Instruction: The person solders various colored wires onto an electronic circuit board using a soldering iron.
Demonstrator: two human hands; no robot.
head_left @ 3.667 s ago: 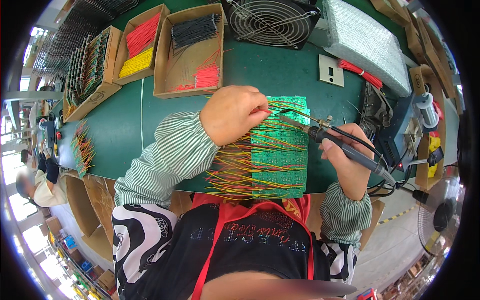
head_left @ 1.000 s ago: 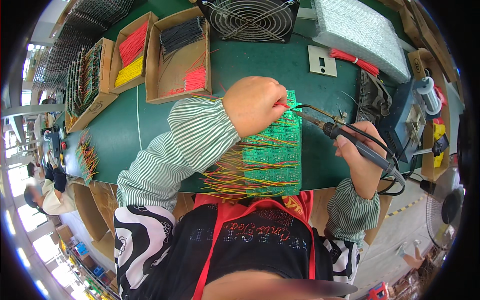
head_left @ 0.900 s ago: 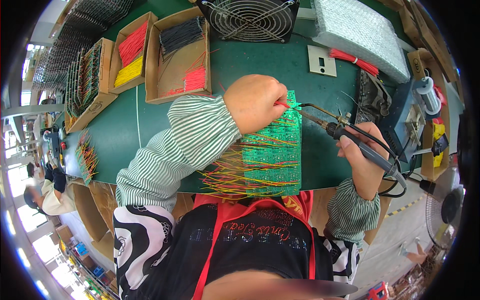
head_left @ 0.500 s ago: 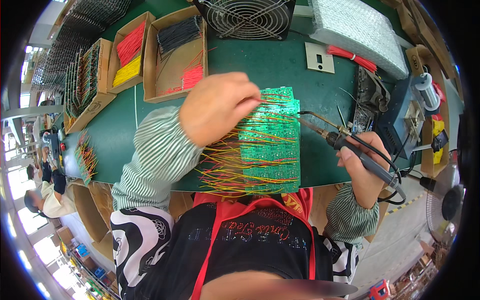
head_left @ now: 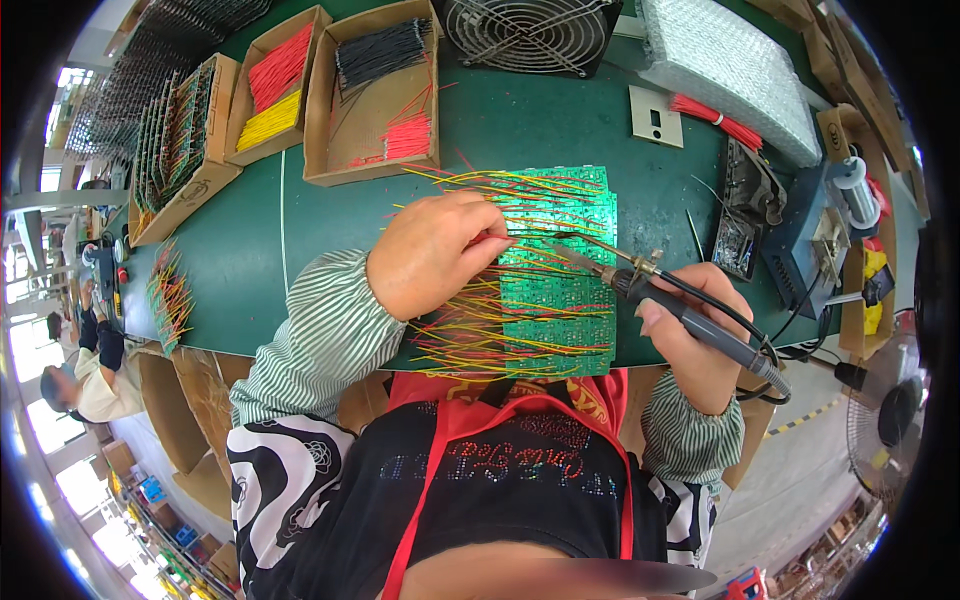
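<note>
A panel of green circuit boards [head_left: 560, 310] lies on the bench in front of me, with many red and yellow wires [head_left: 460, 325] running off its left side. My left hand [head_left: 435, 250] is above these wires, its thumb and forefinger pinched on a thin red wire at the panel. In my right hand [head_left: 700, 325] is a grey-handled soldering iron [head_left: 700, 322] with a thin feed tube alongside. Its tip reaches over the upper middle of the panel, close to my left fingertips; whether it touches a joint is too small to tell.
Cardboard boxes of red, yellow and black wires [head_left: 385, 60] stand at the back left, beside a box of upright boards [head_left: 180, 150]. A fan [head_left: 530, 35] is at the back. To the right are a solder spool [head_left: 857, 190], a blue soldering station [head_left: 800, 230] and a bubble-wrapped package [head_left: 725, 75].
My left hand has moved down along the panel, still pinching. The iron in my right hand has come leftward, its tip passing from the panel's right edge to over the boards.
</note>
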